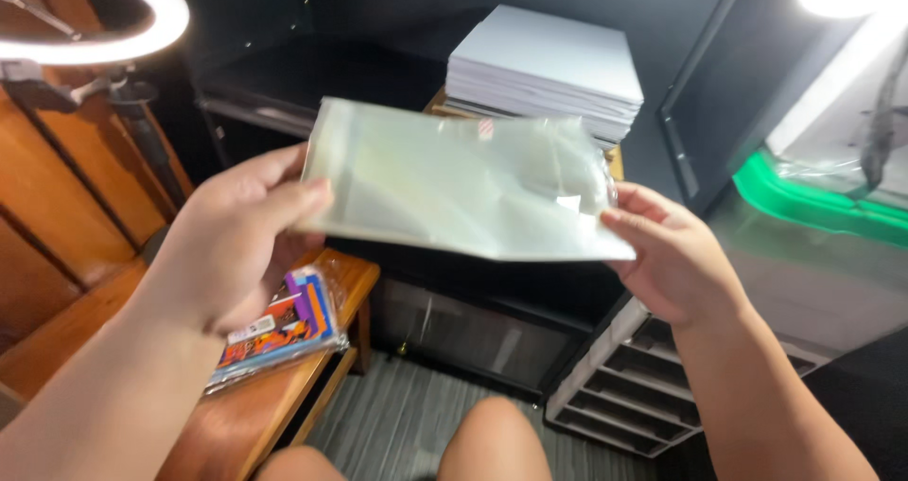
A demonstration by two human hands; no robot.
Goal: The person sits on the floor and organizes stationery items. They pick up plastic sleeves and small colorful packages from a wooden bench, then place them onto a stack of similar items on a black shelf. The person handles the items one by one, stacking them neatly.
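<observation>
Both hands hold a clear plastic sleeve bag (454,183) flat in the air in front of me. My left hand (236,240) grips its left edge with the thumb on top. My right hand (672,259) pinches its right edge near the bottom corner. The bag looks empty and glossy, with a flap along the left side.
A stack of colourful bagged booklets (284,330) lies on a wooden side table (274,405) under my left hand. A pile of white sheets (544,65) sits behind the bag. A drawer unit (624,386) stands at lower right, a ring light (142,27) at upper left, my knees below.
</observation>
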